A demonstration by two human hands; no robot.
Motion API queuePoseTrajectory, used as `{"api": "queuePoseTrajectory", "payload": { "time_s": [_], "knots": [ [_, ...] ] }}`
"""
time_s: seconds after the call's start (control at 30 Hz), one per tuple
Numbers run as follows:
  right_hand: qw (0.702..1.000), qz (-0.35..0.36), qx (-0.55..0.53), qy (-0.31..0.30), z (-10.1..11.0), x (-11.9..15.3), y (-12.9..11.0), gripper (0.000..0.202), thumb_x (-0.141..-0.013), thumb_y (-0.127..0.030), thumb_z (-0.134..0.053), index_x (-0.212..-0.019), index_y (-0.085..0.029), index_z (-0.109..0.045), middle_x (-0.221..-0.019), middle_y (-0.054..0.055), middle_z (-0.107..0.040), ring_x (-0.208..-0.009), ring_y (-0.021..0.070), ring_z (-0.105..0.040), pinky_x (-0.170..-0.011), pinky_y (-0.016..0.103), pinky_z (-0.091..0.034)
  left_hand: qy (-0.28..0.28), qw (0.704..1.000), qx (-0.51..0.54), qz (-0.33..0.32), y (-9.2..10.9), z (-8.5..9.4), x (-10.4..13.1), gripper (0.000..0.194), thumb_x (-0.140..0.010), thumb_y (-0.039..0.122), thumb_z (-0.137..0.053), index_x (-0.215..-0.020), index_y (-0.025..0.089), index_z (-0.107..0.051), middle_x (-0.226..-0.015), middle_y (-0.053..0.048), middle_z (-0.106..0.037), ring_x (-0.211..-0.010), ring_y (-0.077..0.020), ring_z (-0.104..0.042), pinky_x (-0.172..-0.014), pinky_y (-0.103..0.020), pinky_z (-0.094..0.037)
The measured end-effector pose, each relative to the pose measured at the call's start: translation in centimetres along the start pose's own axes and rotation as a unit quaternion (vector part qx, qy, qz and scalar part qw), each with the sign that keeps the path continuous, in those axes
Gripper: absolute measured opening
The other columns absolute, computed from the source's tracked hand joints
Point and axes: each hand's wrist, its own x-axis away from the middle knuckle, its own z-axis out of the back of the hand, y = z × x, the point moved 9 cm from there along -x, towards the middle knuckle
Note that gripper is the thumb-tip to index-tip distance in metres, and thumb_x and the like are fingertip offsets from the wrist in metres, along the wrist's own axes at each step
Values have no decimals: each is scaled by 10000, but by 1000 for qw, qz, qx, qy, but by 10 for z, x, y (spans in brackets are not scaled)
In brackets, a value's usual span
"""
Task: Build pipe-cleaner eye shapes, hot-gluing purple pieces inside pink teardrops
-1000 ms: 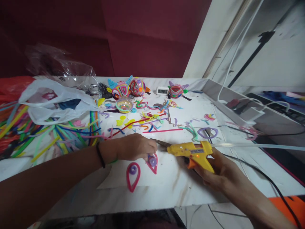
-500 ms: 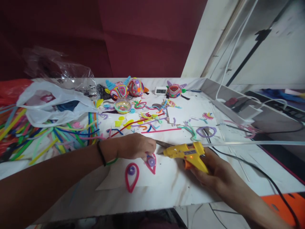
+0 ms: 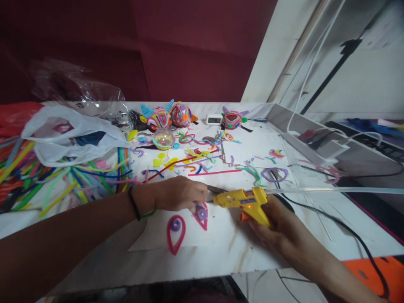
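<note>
My right hand (image 3: pixel 273 219) grips a yellow hot glue gun (image 3: pixel 241 201) with a small orange light on its body. Its nozzle points left, close to the fingers of my left hand (image 3: pixel 183 194). Those fingers are bent down and closed on the upper part of a pink pipe-cleaner teardrop (image 3: pixel 205 222), which has a purple coil (image 3: pixel 201 213) inside it. A second pink pipe-cleaner teardrop (image 3: pixel 182 240) with its own purple coil (image 3: pixel 175 225) lies just to the left on white paper (image 3: pixel 150 237). Behind the nozzle, a dark scissor-like tool (image 3: pixel 213 189) is partly covered.
Bundled pipe cleaners (image 3: pixel 69 181) and a white plastic bag (image 3: pixel 41 143) fill the left side. Decorated balls (image 3: pixel 159 119), a digital clock (image 3: pixel 213 119) and a clear bowl (image 3: pixel 163 139) stand at the back. A black cable (image 3: pixel 334 216) crosses the right side near a power strip (image 3: pixel 311 147).
The glue gun's nozzle has shifted slightly left and up, closer to the left fingers and the pink teardrop. My left hand keeps its hold.
</note>
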Motion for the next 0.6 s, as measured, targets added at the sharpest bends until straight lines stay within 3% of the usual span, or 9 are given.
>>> {"api": "queuePoseTrajectory", "payload": {
  "time_s": [0.33,0.6],
  "knots": [
    [998,19,53,-39,-5,-6,0,278,-895,-467,-523,-1022,-229,-454,-962,66,-638,-857,208,-614,-648,321,-525,-12,1000,-13,5,5,2,-3,118,-848,109,-661,-790,165,-575,-965,-19,-638,-799,-131,-610,-664,-213,-422],
    [998,6,44,-38,-7,-10,3,330,-895,-502,-521,-1064,-235,-426,-933,49,-635,-791,186,-607,-622,317,-517,-17,1000,-7,15,3,1,-3,138,-835,98,-675,-804,170,-561,-990,-10,-636,-789,-124,-611,-662,-212,-421]
  ]
}}
